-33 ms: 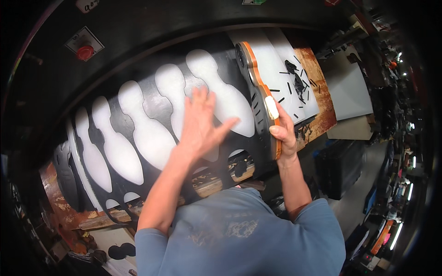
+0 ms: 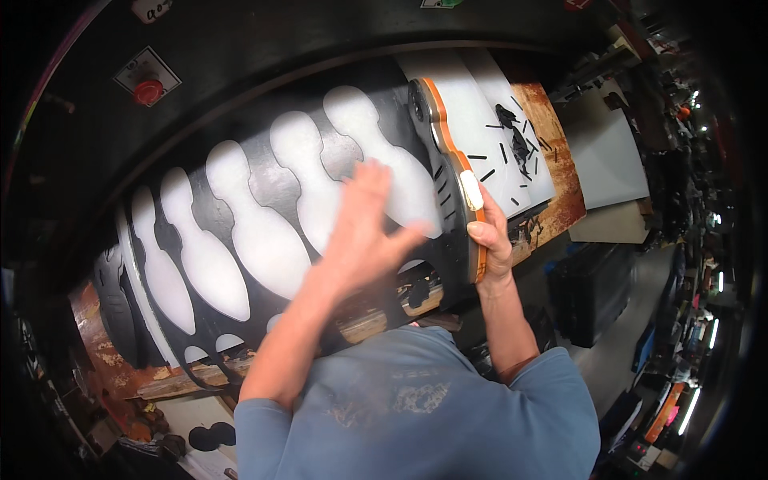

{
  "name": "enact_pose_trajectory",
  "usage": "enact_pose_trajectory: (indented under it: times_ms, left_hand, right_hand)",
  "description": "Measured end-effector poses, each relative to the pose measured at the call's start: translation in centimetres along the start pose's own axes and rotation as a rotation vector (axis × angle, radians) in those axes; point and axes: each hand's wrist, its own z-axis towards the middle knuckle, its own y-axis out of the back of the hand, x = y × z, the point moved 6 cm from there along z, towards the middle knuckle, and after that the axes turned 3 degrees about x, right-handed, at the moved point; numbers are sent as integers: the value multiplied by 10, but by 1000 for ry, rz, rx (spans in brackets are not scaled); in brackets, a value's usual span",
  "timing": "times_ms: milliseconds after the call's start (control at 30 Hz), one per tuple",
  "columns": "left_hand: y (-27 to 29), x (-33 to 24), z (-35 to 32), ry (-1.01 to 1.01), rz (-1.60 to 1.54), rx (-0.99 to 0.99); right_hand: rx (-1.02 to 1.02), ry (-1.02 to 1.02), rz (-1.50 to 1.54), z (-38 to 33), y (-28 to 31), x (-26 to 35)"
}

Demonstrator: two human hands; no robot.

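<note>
left hand (image 2: 362, 232) flat on black sheet (image 2: 264, 180), right hand (image 2: 490, 240) gripping edge

I see no change between the two pictures — they are of the same instant: my left hand (image 2: 364, 232) blurred, spread flat over the black sheet (image 2: 264, 180) with pin-shaped cutouts, my right hand (image 2: 490, 240) gripping the orange-edged board (image 2: 452, 172) — nothing displaced.
</note>
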Motion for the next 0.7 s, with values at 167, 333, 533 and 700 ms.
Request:
enact_pose_trajectory:
  times_ms: [167,333,533,700]
  left_hand:
    - [-34,-61,-38,-223,-412,-17]
    - [-30,-47,-53,-262,-401,-14]
    - [31,28,-90,360,-289,-373]
    - [82,91,-153,392,-691,-624]
  right_hand:
    - [-118,-62,109,-18,-12,-30]
    - [-85,-86,117,-18,-18,-31]
    - [-61,-43,242,-16,-14,-19]
    - [-66,9,-68,-18,1,3]
